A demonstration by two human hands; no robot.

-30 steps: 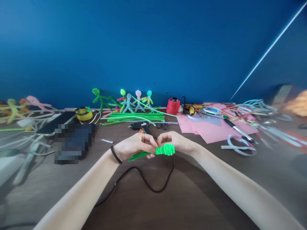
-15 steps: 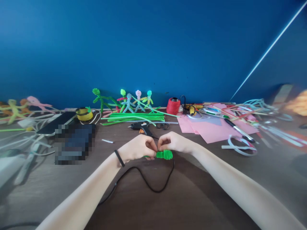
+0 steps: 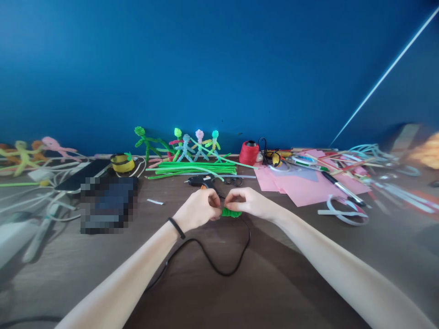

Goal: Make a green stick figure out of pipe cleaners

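A small bundle of coiled green pipe cleaner [image 3: 232, 213] is held low over the table between my two hands. My left hand [image 3: 200, 209], with a black band at the wrist, pinches its left end. From above, the fingers of my right hand [image 3: 252, 203] close on it and cover part of the green coil. Just behind the hands lies a black glue gun [image 3: 200, 180] with an orange trigger, its handle partly hidden. Beyond it sits a pile of straight green pipe cleaners [image 3: 192, 170].
Pipe-cleaner figures [image 3: 186, 147] lean along the blue wall. A red thread spool [image 3: 248, 153], pink paper [image 3: 298, 187] and a marker [image 3: 343, 188] lie to the right. Leftward are a yellow tape roll [image 3: 122, 163] and a pixelated dark object [image 3: 111, 203]. A black cord [image 3: 222, 274] loops in front.
The green coil has risen slightly and turned, so less of it shows. My hands stay close together, still gripping it. The view has shifted slightly.
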